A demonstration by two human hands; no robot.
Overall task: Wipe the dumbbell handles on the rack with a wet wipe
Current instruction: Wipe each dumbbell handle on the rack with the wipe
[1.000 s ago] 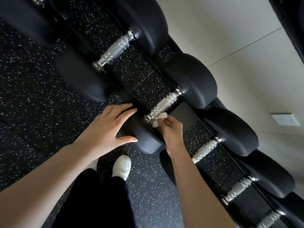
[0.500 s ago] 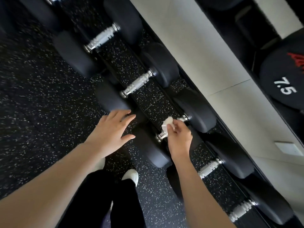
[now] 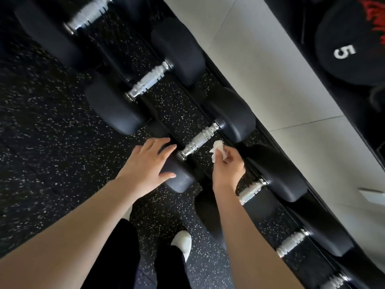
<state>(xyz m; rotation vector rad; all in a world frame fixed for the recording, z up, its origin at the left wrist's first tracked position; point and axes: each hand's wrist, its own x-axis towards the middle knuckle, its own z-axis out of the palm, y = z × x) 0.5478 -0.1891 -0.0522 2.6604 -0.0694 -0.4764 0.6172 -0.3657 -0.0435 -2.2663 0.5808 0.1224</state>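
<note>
Right hand (image 3: pixel 228 165) is pinching a scrunched-up wet wipe (image 3: pixel 216 150) just beside the chrome handle (image 3: pixel 199 140) of one racked dumbbell, not touching it. Left hand (image 3: pixel 148 165) lies flat, fingers straight, on that dumbbell's near head (image 3: pixel 179 178).

The floor (image 3: pixel 41 142) is black with little white specks. A pale grey wall (image 3: pixel 260 65) runs along the right, with a small white plate (image 3: pixel 373 196) on it.

Wipe (image 3: pixel 216 150): small, white, crumpled, pinched in right hand (image 3: pixel 228 165), centre frame, just right of middle handle (image 3: pixel 199 141). Other handles (image 3: pixel 150 81): chrome, ribbed, between black heads, diagonal row on rack (image 3: pixel 154 112), upper left to lower right.
</note>
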